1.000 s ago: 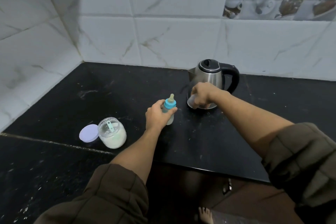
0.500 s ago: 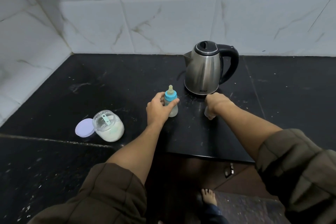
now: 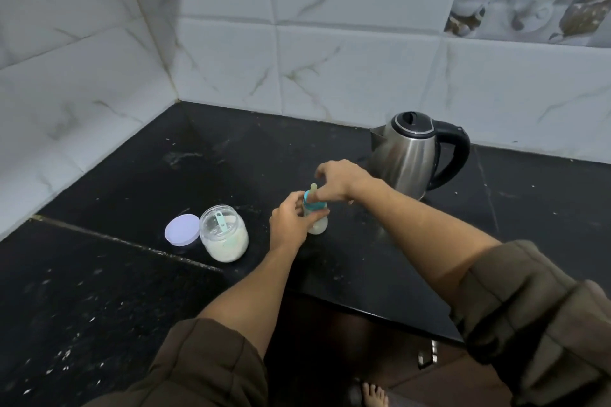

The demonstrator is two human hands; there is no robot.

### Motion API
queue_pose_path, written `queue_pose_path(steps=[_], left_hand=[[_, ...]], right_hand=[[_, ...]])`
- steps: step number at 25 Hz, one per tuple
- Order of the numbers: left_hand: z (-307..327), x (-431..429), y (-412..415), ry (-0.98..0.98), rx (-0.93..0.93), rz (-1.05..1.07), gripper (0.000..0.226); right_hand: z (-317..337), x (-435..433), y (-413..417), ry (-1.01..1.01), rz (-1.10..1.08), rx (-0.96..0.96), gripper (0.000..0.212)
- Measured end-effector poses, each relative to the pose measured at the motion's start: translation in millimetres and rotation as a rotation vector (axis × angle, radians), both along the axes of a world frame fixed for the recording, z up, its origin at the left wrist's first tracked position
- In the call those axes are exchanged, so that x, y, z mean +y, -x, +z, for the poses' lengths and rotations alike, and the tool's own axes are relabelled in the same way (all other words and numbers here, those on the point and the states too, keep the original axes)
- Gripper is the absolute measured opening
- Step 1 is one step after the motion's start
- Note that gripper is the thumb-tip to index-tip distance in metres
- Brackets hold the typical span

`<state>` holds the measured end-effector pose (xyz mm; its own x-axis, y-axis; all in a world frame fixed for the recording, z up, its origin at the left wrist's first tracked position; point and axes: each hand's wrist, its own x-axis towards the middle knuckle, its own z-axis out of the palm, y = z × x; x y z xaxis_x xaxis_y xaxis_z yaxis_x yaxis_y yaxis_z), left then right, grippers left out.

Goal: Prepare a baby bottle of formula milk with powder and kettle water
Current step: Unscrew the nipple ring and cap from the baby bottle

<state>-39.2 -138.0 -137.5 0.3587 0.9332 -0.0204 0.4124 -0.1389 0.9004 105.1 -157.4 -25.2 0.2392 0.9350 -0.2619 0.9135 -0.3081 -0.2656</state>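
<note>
A baby bottle point(image 3: 318, 220) is shown standing upright on a black counter point(image 3: 429, 258), its long axis vertical. A blue collar point(image 3: 312, 205) and a pale teat point(image 3: 313, 188) are at its top. The bottle's lower body is gripped from its left side by the left hand point(image 3: 288, 223), whose fingers are curled round it. The right hand point(image 3: 342, 180) is held just above and to the right of the teat. Its thumb and forefinger are lowered to the collar and its other fingers are spread. Whether the collar is actually pinched cannot be told. The collar lies directly below the right hand's fingertips, and the right hand is the nearer to it. The coming move is judged to be a twist of the collar about the vertical axis, with the body steadied from below. A steel kettle point(image 3: 405, 158) stands near, behind and to the right. An open powder jar point(image 3: 226, 241) with a scoop point(image 3: 221, 225) inside is placed to the left, its lilac lid point(image 3: 182, 230) just beside it.
</note>
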Motion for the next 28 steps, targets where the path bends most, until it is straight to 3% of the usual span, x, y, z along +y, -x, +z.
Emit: queue_pose_path(steps=[5, 7, 13, 17, 20, 23, 26, 28], left_hand=[[1.9, 5.8, 7.2, 0.028, 0.066, -0.006, 0.062], [1.4, 5.3, 4.1, 0.051, 0.111, -0.031, 0.063], [-2.4, 12.0, 7.3, -0.013, 0.190, -0.044, 0.037], [-3.4, 17.7, 12.2, -0.028, 0.220, -0.058, 0.039], [-2.8, 22.6, 13.3, -0.029, 0.216, -0.081, 0.044], [0.2, 24.2, 15.1, -0.032, 0.221, -0.089, 0.048], [-1.6, 23.4, 15.8, -0.031, 0.212, -0.062, 0.048], [-2.7, 23.9, 15.6, -0.020, 0.210, -0.064, 0.052]], right_hand=[[-22.7, 18.1, 28.2, 0.011, 0.082, -0.206, 0.051], [-24.2, 21.2, 24.5, 0.006, 0.075, -0.182, 0.049], [-23.9, 22.2, 21.7, -0.017, 0.247, -0.213, 0.042], [-16.8, 22.3, 16.3, 0.008, 0.414, -0.214, 0.041], [-15.7, 26.4, 11.4, 0.041, 0.481, -0.194, 0.055], [-20.2, 28.9, 7.3, -0.050, 0.302, -0.044, 0.077], [-23.9, 30.4, 6.0, -0.077, 0.069, 0.012, 0.060], [-26.9, 29.6, 5.8, -0.058, 0.064, 0.047, 0.047]])
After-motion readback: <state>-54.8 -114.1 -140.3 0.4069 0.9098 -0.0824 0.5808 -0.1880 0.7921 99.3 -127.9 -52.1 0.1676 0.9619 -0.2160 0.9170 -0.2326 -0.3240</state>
